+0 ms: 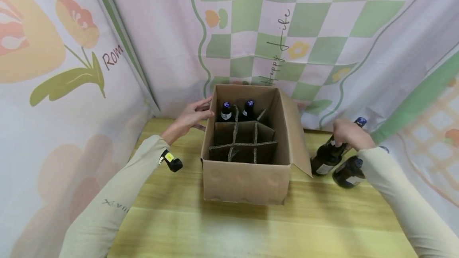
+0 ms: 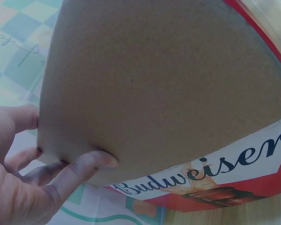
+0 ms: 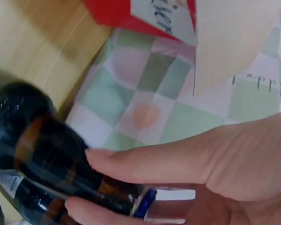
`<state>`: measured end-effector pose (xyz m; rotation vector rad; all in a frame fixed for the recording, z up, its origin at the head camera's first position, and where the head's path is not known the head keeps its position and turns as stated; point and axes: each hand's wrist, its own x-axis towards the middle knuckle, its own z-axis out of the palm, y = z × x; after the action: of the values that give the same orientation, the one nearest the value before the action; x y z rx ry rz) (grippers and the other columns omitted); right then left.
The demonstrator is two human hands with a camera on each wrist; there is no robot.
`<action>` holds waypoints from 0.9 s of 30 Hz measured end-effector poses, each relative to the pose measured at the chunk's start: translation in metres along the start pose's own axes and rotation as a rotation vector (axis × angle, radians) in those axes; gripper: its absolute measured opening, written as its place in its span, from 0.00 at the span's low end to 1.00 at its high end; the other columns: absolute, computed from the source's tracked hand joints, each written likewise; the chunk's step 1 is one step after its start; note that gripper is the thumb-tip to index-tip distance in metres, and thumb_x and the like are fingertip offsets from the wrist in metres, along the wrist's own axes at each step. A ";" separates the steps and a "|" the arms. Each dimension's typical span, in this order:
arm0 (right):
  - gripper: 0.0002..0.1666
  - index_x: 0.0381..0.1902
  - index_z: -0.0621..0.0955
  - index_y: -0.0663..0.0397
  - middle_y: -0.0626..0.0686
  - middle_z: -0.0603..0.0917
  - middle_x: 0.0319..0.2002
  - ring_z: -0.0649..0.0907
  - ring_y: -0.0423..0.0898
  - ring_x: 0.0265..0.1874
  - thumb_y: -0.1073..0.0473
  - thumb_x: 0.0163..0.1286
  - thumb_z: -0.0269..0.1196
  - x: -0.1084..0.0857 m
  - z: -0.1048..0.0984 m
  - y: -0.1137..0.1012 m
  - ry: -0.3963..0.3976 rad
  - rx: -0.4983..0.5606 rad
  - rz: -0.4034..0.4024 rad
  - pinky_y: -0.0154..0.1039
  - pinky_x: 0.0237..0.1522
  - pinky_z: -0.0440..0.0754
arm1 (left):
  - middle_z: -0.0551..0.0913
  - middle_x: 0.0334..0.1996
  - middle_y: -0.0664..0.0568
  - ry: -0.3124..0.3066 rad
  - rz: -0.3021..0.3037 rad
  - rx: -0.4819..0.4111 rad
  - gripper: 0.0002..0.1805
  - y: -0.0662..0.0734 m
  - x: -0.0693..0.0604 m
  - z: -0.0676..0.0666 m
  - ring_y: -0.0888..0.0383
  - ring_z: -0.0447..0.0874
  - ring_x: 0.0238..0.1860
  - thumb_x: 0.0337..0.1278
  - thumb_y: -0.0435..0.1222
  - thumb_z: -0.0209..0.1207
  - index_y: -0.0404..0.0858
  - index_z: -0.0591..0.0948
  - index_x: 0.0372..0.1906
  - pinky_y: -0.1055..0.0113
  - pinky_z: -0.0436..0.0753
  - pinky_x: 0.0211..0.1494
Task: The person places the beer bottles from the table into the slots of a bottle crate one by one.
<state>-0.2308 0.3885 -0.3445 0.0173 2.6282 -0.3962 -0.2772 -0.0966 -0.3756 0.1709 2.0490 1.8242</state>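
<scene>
One right grip [image 1: 349,133] pinches bottle [image 1: 327,155]—left [image 1: 188,116] touches carton [image 1: 246,182].

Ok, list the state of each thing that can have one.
Budweiser carton: open on top
Right flap: folded outward
Cardboard divider: upright inside the carton
Far-left beer bottle: upright in carton, capped
Far-middle beer bottle: upright in carton, capped
Gripped beer bottle: capped, neck in right hand
Neighbouring beer bottle: on wooden table, partly hidden by sleeve
Left hand: touching carton wall
</scene>
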 end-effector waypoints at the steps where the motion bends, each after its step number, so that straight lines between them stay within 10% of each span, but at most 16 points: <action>1: 0.20 0.24 0.62 0.52 0.52 0.66 0.23 0.70 0.45 0.21 0.78 0.58 0.58 0.000 0.001 0.002 0.013 0.014 -0.013 0.36 0.24 0.80 | 0.67 0.77 0.37 0.001 0.001 0.002 0.41 0.000 0.000 0.000 0.40 0.76 0.68 0.73 0.33 0.60 0.53 0.57 0.84 0.63 0.93 0.40; 5: 0.22 0.20 0.66 0.53 0.49 0.66 0.19 0.70 0.44 0.19 0.75 0.63 0.64 0.004 0.003 0.009 0.089 0.043 -0.090 0.38 0.26 0.79 | 0.67 0.77 0.37 0.003 0.003 0.005 0.41 0.000 0.000 0.000 0.40 0.77 0.67 0.74 0.33 0.60 0.53 0.57 0.84 0.63 0.93 0.40; 9: 0.10 0.36 0.77 0.72 0.68 0.80 0.33 0.80 0.58 0.30 0.70 0.64 0.68 0.011 0.007 0.015 0.203 0.061 -0.122 0.48 0.31 0.83 | 0.66 0.77 0.37 0.002 0.012 0.005 0.41 0.000 -0.001 0.000 0.40 0.76 0.67 0.74 0.33 0.59 0.53 0.56 0.84 0.63 0.93 0.40; 18: 0.36 0.67 0.72 0.73 0.79 0.76 0.61 0.79 0.73 0.54 0.53 0.72 0.69 0.035 0.041 0.029 0.523 0.338 -0.035 0.68 0.54 0.82 | 0.65 0.79 0.39 0.007 0.009 0.013 0.40 -0.001 0.000 -0.001 0.40 0.77 0.67 0.74 0.33 0.59 0.53 0.57 0.84 0.64 0.92 0.38; 22: 0.40 0.69 0.76 0.63 0.67 0.84 0.60 0.85 0.56 0.54 0.44 0.70 0.71 0.048 0.063 0.033 0.694 0.562 0.057 0.48 0.57 0.85 | 0.65 0.78 0.39 0.006 0.015 0.016 0.41 -0.001 0.000 -0.001 0.41 0.77 0.66 0.74 0.33 0.59 0.52 0.57 0.84 0.64 0.92 0.38; 27: 0.30 0.59 0.83 0.60 0.31 0.87 0.35 0.81 0.25 0.34 0.51 0.65 0.76 0.066 0.087 0.033 0.921 0.846 0.039 0.18 0.40 0.77 | 0.63 0.79 0.39 -0.001 0.015 0.018 0.41 -0.002 0.000 0.000 0.41 0.77 0.65 0.74 0.34 0.60 0.53 0.56 0.84 0.64 0.92 0.39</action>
<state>-0.2464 0.3923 -0.4574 0.6612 3.0279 -1.8008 -0.2769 -0.0964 -0.3772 0.1921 2.0699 1.8144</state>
